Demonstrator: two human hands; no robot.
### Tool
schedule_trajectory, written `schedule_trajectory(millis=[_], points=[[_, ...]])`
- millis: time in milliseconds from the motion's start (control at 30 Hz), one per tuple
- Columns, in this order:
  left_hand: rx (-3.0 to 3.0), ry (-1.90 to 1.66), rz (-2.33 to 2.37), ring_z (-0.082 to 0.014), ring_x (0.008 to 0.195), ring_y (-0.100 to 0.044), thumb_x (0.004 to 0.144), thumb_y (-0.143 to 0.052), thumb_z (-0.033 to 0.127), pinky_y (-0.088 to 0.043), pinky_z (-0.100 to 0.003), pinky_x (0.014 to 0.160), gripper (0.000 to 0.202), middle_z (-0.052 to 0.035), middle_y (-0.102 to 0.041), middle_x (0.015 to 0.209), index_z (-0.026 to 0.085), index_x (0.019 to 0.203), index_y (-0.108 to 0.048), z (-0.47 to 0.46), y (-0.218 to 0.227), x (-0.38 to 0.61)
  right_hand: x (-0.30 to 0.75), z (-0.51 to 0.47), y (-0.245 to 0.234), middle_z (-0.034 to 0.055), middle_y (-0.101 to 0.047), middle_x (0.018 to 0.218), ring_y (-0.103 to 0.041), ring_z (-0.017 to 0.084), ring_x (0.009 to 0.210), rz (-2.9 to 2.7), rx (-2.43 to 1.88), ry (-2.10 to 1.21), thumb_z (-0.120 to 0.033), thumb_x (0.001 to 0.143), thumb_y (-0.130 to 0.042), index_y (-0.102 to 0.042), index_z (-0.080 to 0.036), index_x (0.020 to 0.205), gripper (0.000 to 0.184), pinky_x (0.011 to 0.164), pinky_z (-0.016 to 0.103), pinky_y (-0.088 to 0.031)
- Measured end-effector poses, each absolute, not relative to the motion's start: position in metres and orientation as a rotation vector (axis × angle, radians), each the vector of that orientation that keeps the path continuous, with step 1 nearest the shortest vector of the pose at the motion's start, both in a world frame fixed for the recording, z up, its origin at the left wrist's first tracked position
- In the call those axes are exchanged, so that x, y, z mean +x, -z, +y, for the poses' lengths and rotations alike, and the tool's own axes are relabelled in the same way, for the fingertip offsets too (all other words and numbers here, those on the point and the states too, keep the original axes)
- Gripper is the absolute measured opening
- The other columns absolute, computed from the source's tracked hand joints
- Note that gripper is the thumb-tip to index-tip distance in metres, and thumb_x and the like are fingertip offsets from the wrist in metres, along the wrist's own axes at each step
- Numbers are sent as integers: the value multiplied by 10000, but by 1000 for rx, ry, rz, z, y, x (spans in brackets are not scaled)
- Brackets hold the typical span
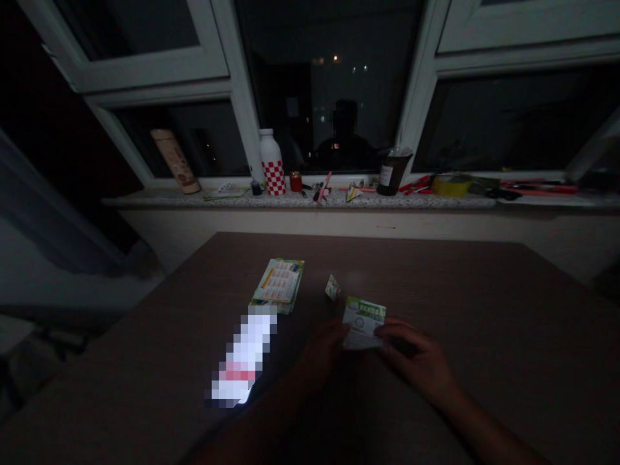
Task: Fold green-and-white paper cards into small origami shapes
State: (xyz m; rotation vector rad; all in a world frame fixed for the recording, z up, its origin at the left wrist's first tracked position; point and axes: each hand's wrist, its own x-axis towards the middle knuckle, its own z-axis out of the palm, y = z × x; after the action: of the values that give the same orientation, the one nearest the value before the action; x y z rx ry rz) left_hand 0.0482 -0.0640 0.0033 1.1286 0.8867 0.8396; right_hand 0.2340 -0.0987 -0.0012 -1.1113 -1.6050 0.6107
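Note:
Between my two hands is a printed paper sheet (364, 316) with a green band along its top, held just above the brown table. My left hand (323, 352) pinches its left edge; that hand is in deep shadow. The thumb and fingers of my right hand (421, 355) grip the right edge. Just beyond the sheet stands a small folded paper piece (332, 288). Farther left lies a stack of printed leaflets (278, 283), and nearer me a bright, pixelated screen (242, 358) rests on the table.
Behind the table (436, 271) runs a speckled windowsill (290, 201). It carries a tan flask (175, 161), a red-checked bottle (272, 165), a small red jar (295, 182), a dark drink cup (393, 171), yellow tape (450, 186) and several pens. The room is dim.

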Motion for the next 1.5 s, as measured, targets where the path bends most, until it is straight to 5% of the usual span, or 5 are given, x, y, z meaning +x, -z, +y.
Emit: schedule_trajectory(millis=[367,533,767,1100,1500], points=[[1282,-1012,764,-258,1047,-549,764,-600,418,-422,-368,892,455,-92,-611,1117,163,1138,-553,-65,-13,42,233,-102,-8,27,-684,771,-634,180,724,-1521,-1102,-784,-283,834,-578,-621,-213,723,138,679,269,-493],[1471,-895,700,-244,908,-575,750,-587,514,-441,-335,784,470,-85,-638,967,143,1037,-618,-66,-18,37,233,-103,-8,24,-668,755,-628,175,714,-1620,-1039,-785,-252,850,-553,-603,-211,731,135,672,269,-482],[1584,-936,851,-178,796,-576,764,-638,322,-448,-277,724,182,-53,-623,852,140,772,-631,-66,-13,40,233,-104,-6,36,-684,786,-644,186,735,-1625,-1062,-728,-242,823,-597,-583,-218,720,106,682,283,-498],[1612,-922,942,-160,774,-576,705,-676,200,-453,-253,716,173,-27,-626,806,149,859,-616,-71,-17,43,232,-102,-3,41,-719,815,-681,181,733,-1707,-1037,-578,-216,781,-644,-648,-213,796,16,674,279,-546],[1736,-981,893,-136,734,-591,784,-643,244,-438,-218,670,103,-22,-629,784,164,783,-708,-71,-23,42,226,-108,-8,38,-747,852,-706,197,758,-1625,-1176,-563,-266,752,-670,-675,-225,912,166,674,270,-578]])
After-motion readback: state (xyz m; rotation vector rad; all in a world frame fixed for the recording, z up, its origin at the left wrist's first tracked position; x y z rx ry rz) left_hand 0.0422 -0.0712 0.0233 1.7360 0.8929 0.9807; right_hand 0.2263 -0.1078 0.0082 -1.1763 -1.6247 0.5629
